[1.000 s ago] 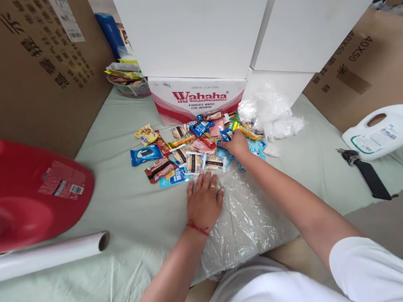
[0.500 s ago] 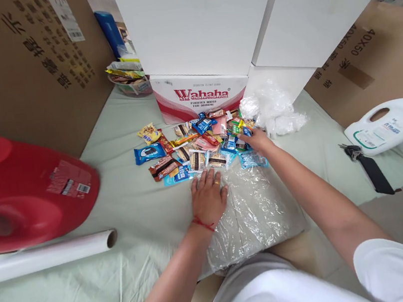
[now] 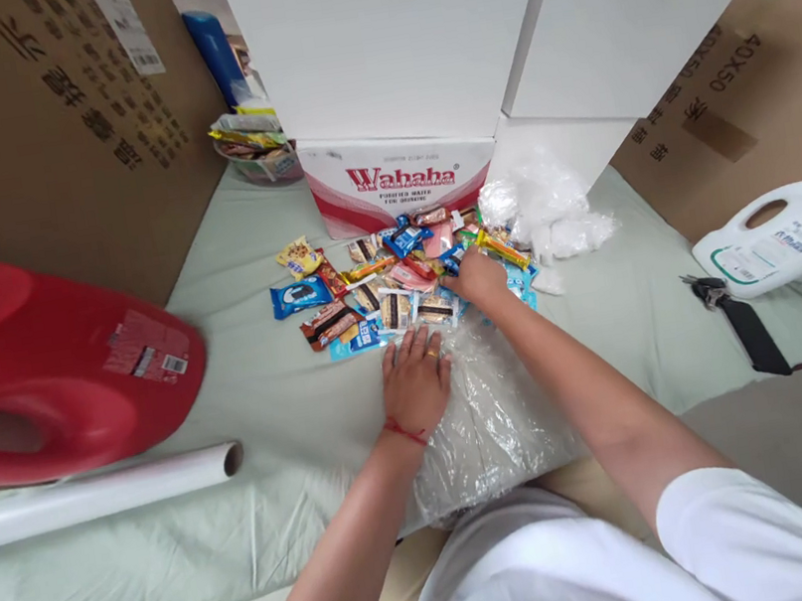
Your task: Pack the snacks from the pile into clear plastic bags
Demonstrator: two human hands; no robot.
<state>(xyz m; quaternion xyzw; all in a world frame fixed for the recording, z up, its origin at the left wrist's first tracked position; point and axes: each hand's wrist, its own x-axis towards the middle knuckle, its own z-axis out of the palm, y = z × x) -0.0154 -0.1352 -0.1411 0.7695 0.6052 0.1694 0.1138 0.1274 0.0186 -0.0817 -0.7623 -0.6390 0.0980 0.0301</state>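
Observation:
My left hand (image 3: 417, 383) lies flat with spread fingers at the left side of a clear plastic bag (image 3: 489, 438). My right hand (image 3: 480, 281) is curled down into the right part of a pile of wrapped snacks (image 3: 409, 279); its thumb points left, and the other fingers and whatever they hold are hidden. Close by it are a blue packet (image 3: 453, 258), a yellow wrapped bar (image 3: 503, 250) and a cracker packet (image 3: 436, 308). Toward the left of the pile lie a yellow packet (image 3: 299, 256), a blue biscuit packet (image 3: 300, 297) and a brown packet (image 3: 329, 324).
Behind the pile stands a Wahaha carton (image 3: 402, 180) with raised white flaps. Crumpled clear plastic (image 3: 544, 204) lies to its right. A red jug (image 3: 57, 372) and a white roll (image 3: 99, 498) are on the left. A white bottle (image 3: 776, 239) and a black-handled tool (image 3: 748, 329) are on the right.
My right hand has moved left across the pile and now covers the green packet seen before. My left hand stays on the bag's edge. The view has shifted slightly.

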